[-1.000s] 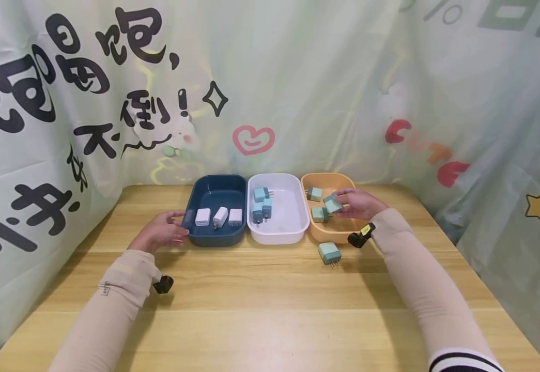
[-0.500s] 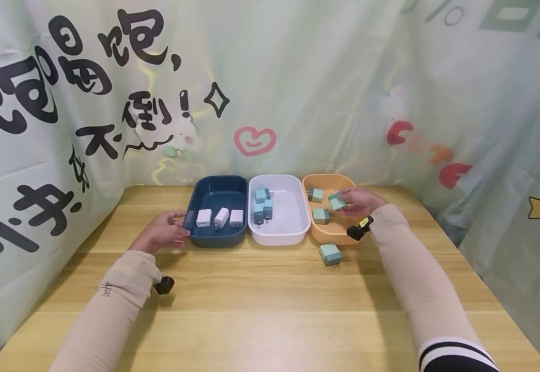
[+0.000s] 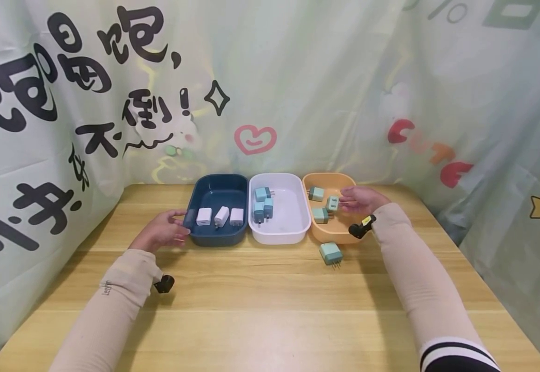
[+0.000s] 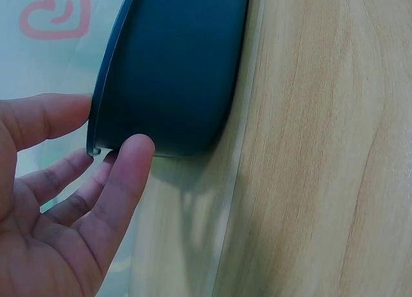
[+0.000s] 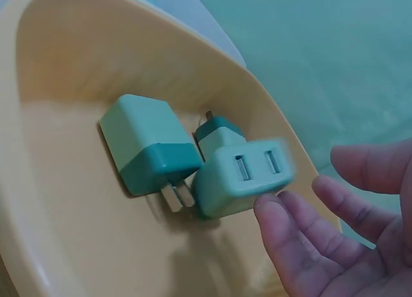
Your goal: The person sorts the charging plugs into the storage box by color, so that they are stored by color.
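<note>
In the orange bin [image 3: 344,238], a green charger [image 5: 248,174] with two USB ports faces up, just left of my right hand [image 3: 360,200]. The fingers of that hand are spread, one fingertip right at the charger's lower edge. Two more green chargers lie in this bin: one with a darker prong end [image 5: 148,142], the other partly hidden behind the two-port one [image 5: 221,136]. My left hand [image 3: 162,231] is at the left side of the navy bin [image 3: 218,241], relaxed fingertips touching its rim. Several white chargers [image 3: 221,217] lie inside that bin.
A white bin [image 3: 279,238] stands between the navy and orange ones, with several blue chargers [image 3: 268,207] at its left side. A green charger [image 3: 331,253], prongs toward me, lies on the wooden table [image 3: 270,310] before the orange bin. A printed curtain [image 3: 325,103] hangs behind.
The green charger has left my right hand's grip and now sits in the orange bin, ports up. My right fingers have opened away from it. The left hand stays put.
</note>
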A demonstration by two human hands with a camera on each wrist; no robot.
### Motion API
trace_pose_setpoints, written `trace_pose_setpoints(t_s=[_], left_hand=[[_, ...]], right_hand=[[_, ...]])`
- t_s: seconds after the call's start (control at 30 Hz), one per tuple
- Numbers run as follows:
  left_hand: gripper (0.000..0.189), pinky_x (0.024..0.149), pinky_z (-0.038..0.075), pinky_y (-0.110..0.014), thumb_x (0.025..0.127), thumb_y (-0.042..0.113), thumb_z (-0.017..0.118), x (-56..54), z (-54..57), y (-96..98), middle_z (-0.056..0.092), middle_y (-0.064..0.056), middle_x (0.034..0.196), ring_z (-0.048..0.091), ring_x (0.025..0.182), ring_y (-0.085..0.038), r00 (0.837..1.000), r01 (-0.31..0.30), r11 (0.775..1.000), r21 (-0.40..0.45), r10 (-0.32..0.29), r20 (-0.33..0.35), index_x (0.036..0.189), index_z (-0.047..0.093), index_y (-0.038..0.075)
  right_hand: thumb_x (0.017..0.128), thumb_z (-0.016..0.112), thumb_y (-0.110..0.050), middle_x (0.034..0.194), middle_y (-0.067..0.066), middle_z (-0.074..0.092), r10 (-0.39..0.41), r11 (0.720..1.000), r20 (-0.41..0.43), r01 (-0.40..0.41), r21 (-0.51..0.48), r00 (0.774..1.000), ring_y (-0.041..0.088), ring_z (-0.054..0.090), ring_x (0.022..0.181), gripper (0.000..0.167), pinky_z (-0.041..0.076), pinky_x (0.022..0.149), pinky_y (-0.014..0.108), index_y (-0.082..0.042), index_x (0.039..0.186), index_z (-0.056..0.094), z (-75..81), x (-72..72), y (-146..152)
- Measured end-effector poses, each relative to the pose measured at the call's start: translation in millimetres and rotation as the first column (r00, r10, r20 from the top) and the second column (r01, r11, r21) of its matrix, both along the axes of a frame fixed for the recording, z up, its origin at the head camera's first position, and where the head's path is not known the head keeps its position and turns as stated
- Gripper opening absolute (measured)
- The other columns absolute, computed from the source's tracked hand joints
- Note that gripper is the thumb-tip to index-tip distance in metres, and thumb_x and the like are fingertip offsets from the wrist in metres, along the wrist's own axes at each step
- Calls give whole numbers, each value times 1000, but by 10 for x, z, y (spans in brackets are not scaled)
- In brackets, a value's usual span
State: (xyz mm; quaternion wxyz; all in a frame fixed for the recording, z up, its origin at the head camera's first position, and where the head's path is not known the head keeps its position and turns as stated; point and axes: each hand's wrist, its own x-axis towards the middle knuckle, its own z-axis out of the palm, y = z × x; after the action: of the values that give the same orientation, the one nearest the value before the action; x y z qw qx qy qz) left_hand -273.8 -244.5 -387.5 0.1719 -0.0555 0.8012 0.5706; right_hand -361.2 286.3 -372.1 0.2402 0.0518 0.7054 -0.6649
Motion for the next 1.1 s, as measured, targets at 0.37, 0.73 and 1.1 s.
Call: trace_pose_setpoints(t_s=[0.37,0.73,1.1], left_hand=[[71,88,53,-47,92,-4,57,16,12,26,36,-29,135,57,100,-36,1000,16,1000,0,-16,-1,152,21,2],[71,85,55,-44,92,-4,56,19,11,2,34,-30,135,57,95,-31,999,46,999,11,-46,-23,152,18,0],[74,85,55,-43,92,-4,58,15,31,26,35,-29,136,56,100,-36,1000,24,1000,6,-24,10,153,18,3]], right_hand=[[103,47,-14,140,24,32,-76,997,-30,75,-15,997,22,58,101,44,52,91,28,2,139,29,66,150,12],[104,41,-11,145,30,27,-5,1000,-108,6,7,994,23,58,105,53,46,100,36,7,148,17,101,366,35],[104,37,-13,105,8,59,3,996,-240,19,88,971,22,63,94,32,54,86,35,7,129,40,146,730,-36]])
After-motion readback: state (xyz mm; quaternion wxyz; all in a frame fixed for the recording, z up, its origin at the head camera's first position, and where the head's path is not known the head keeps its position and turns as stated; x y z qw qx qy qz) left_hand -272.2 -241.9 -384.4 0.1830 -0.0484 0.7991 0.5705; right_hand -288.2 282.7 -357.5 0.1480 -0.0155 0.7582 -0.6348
